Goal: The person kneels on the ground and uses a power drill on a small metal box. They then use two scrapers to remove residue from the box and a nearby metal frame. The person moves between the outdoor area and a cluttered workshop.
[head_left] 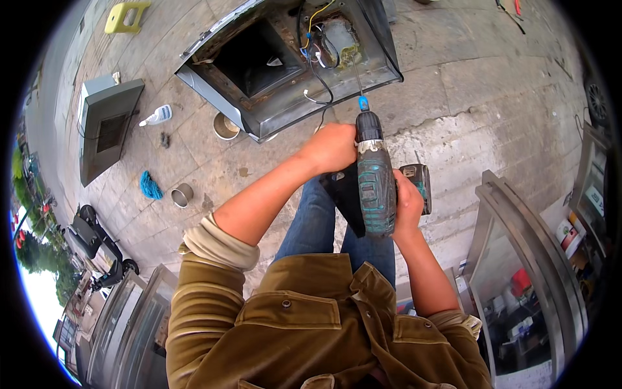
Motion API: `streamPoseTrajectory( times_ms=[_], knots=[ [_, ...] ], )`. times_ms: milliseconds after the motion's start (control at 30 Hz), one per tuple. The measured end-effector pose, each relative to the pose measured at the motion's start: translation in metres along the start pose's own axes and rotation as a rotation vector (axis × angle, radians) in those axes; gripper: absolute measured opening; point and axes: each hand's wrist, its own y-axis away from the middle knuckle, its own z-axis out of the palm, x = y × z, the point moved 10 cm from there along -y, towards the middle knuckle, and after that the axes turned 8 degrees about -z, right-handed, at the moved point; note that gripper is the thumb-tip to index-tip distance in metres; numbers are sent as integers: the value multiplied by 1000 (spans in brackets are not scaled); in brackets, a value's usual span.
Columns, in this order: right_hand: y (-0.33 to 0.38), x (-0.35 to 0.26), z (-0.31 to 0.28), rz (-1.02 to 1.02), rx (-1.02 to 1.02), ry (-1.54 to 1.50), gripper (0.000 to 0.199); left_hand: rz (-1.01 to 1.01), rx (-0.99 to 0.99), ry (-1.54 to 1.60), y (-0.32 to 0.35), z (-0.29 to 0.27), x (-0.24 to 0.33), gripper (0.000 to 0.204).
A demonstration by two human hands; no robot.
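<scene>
My right hand (407,206) is wrapped round the handle of a black and teal cordless drill (374,188), its battery sticking out to the right. The drill points away from me. A long thin bit with a blue collar (363,104) runs from its chuck to a grimy metal appliance housing (291,115), over a yellowish greasy patch (348,53). Loose wires (317,55) hang inside the housing beside a dark square opening. My left hand (332,150) is closed in a fist against the drill's left side, above a dark flat piece (346,194); its fingertips are hidden.
Left on the paving are a grey panelled unit (109,126), a white squeeze bottle (157,115), a blue cloth (150,186) and two metal cups (225,127). A yellow stool (127,17) stands far left. Metal-framed glass doors (518,279) flank me; tools (512,16) lie far right.
</scene>
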Motion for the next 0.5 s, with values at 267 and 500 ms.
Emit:
streamPoseTrajectory(
  times_ms=[267, 500],
  knots=[
    [-6, -6, -10, -21, 79, 32, 35, 15, -27, 361, -12, 19, -20, 18],
    [-9, -15, -11, -59, 71, 90, 36, -25, -89, 538, -13, 25, -25, 17]
  ],
)
